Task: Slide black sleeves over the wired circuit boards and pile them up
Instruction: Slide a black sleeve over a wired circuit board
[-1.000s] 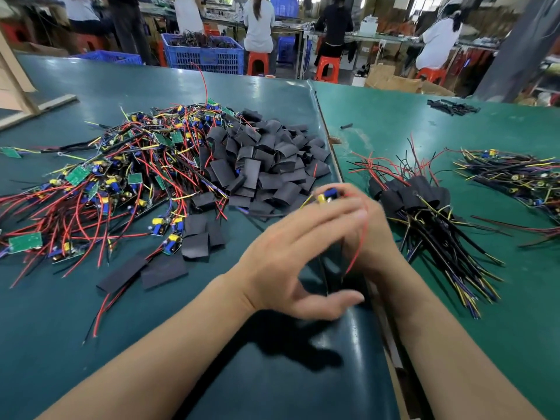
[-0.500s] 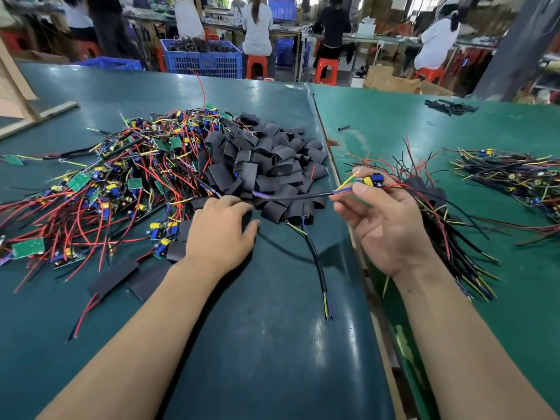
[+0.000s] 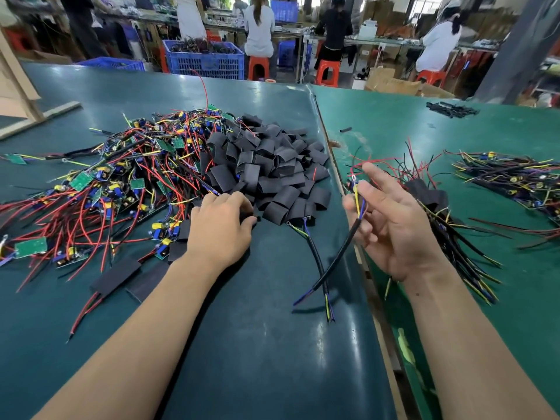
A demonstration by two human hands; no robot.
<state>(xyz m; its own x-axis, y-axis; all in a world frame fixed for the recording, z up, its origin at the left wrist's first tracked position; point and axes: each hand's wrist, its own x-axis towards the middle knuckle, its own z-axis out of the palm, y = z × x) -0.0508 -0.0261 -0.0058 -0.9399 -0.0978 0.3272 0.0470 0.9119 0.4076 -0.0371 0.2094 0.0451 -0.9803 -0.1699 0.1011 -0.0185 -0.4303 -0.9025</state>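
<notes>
My left hand (image 3: 219, 230) rests knuckles-up at the near edge of the heap of black sleeves (image 3: 272, 171), its fingers curled round one black sleeve (image 3: 252, 218). My right hand (image 3: 394, 225) is raised palm-up over the seam between the tables. It pinches the yellow and blue leads of a wired circuit board, whose black cable (image 3: 336, 259) hangs down to the table; the board itself is mostly hidden behind the fingers. Unsleeved boards with red wires (image 3: 121, 183) lie heaped on the left. Sleeved boards (image 3: 433, 195) are piled just behind my right hand.
A second black cable (image 3: 315, 259) lies on the dark green table (image 3: 257, 344) between my hands. Another bundle of wired boards (image 3: 509, 177) lies far right. Loose flat sleeves (image 3: 116, 277) sit near my left forearm. Blue crates (image 3: 206, 60) and seated people are beyond the table.
My left hand has pushed further into the sleeve heap and curled onto a sleeve. My right hand has turned palm-up and the cable, stretched sideways before, now hangs down.
</notes>
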